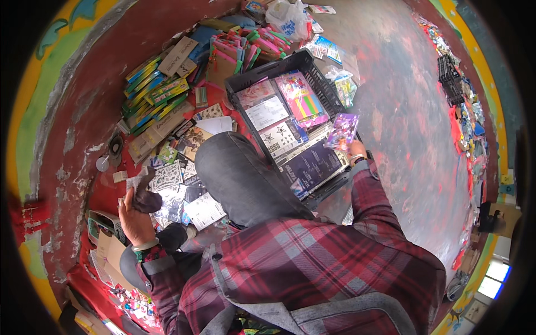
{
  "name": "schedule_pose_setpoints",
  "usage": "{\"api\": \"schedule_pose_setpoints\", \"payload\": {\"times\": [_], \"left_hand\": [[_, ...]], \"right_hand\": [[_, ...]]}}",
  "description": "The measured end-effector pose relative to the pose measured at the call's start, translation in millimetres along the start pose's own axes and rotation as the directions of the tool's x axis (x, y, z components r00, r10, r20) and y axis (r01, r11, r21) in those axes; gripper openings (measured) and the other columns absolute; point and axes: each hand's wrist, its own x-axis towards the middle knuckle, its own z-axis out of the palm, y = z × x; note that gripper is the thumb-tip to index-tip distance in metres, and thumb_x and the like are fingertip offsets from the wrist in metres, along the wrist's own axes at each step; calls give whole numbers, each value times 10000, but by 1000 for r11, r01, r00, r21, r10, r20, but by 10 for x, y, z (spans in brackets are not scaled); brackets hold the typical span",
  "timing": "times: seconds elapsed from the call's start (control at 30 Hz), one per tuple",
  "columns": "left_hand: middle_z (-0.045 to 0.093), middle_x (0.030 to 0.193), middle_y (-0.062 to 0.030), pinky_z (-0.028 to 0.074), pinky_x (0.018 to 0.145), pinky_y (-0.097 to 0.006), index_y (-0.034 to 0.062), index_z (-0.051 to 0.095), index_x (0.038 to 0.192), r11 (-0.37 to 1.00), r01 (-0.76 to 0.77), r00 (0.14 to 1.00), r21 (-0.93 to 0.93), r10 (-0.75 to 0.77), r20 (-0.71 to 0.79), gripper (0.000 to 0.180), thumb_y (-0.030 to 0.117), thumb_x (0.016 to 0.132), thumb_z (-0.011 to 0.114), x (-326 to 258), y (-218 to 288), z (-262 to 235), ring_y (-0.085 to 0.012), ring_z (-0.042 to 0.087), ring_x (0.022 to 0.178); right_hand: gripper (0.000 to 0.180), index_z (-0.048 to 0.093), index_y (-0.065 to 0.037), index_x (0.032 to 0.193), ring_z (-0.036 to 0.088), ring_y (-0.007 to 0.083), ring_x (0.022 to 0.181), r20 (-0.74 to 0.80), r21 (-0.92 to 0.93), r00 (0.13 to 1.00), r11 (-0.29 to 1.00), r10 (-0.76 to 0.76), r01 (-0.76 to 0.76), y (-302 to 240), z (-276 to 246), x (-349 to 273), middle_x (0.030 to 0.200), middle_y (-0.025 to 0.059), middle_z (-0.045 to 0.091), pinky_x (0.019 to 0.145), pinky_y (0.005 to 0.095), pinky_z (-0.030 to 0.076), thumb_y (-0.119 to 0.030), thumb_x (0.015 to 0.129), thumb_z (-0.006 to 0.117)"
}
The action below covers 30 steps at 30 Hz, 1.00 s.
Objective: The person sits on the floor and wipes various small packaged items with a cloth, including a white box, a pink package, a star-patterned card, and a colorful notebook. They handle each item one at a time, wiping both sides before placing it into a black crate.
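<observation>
My right hand [357, 149] is closed on the lower edge of a purple picture packet [342, 129], just above the right side of a black plastic crate [325, 84]. Inside the crate lie a packet of coloured strips [306, 106], white sheets with star shapes [279, 135] and a dark printed sheet [310, 166]. Off to the left, my left hand [135, 222] is raised with a dark crumpled cloth [147, 195] in its grip. Its fingers are partly hidden by the cloth. Beneath and beside it are loose patterned sheets [166, 175] and a white card [205, 211].
Stacks of yellow-green boxes [167, 89] and bundles of pink and green items [229, 50] stand along the far left wall. A white plastic bag [288, 20] lies behind the crate. At lower left is a basket [109, 220] with cardboard. More goods and dark crates [449, 78] line the right wall.
</observation>
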Motion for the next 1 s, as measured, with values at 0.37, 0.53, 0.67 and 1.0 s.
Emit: {"api": "schedule_pose_setpoints", "payload": {"times": [0.37,0.53,0.67,1.0], "left_hand": [[565,1170,-124,351,973,-385,-24,571,1110,987,124,978,-102,-140,-157,439,338,873,496,-233,-196,-174,-257,502,1098],[580,1141,-111,359,966,-392,-13,583,1086,990,112,963,-89,-130,-236,407,323,865,522,-166,-294,-315,-252,509,1083],[588,1129,-104,369,959,-402,-9,592,1063,987,137,965,-84,-152,-214,388,318,865,524,-48,-387,-280,-248,506,1089],[589,1102,-124,395,920,-381,-25,582,1070,978,177,928,-108,-203,-313,403,315,889,463,-58,-462,-396,-255,537,1022]], "right_hand": [[161,470,-71,934,597,238,762,507,564,825,627,251,-537,-1489,1708,-887,869,94,572,553,348,470,19,808,516],[308,531,-86,1056,575,208,561,234,456,947,836,218,-305,-1687,2135,-487,710,97,566,392,321,438,18,767,506],[399,554,-133,1143,611,231,757,113,93,977,981,-178,168,-1405,2446,339,936,97,597,508,334,492,-18,762,522],[150,693,-75,687,535,284,1057,592,-425,588,406,-551,809,-1880,3147,766,1030,154,623,789,357,480,-170,571,678]]}}
